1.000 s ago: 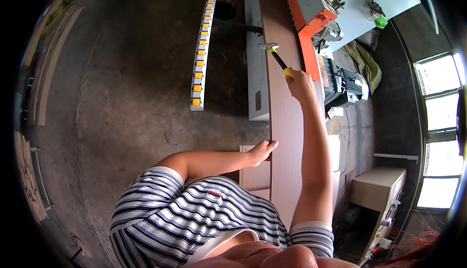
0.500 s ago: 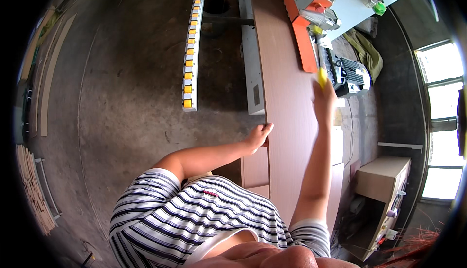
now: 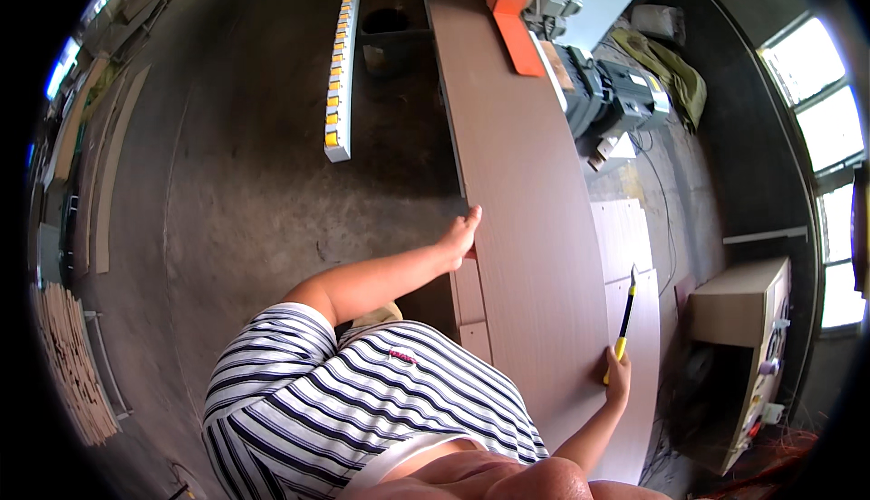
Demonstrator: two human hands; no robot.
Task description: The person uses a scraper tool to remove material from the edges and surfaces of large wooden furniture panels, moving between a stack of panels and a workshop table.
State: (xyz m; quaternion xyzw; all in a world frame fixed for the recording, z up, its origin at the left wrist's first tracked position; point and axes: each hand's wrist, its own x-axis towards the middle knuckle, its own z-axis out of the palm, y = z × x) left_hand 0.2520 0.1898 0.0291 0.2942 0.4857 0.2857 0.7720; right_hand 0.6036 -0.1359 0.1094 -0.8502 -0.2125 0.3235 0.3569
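A long, wood-grained pinkish-brown board (image 3: pixel 526 219) runs from beside the machine toward my body. My left hand (image 3: pixel 460 237) grips its left edge, thumb up along the side and fingers partly hidden beneath. By the board's right edge, my right hand (image 3: pixel 618 375) is closed round a yellow and black utility knife (image 3: pixel 625 319). The knife's pointed tip faces away from me, over the lighter panels (image 3: pixel 625 237) that lie lower down. At the far end, an orange guard (image 3: pixel 518 38) of the machine stands over the board's right side.
A dark motor (image 3: pixel 625 97) sits right of the guard. To the left stands a rail with yellow rollers (image 3: pixel 337 101). A wooden cabinet (image 3: pixel 739 305) is at the right, near the windows. Stacked strips (image 3: pixel 77 364) lie at the far left on the concrete floor (image 3: pixel 245 201).
My right hand has come back from beside the machine to the board's near right edge, bringing the utility knife. The board has shifted toward me relative to the orange guard.
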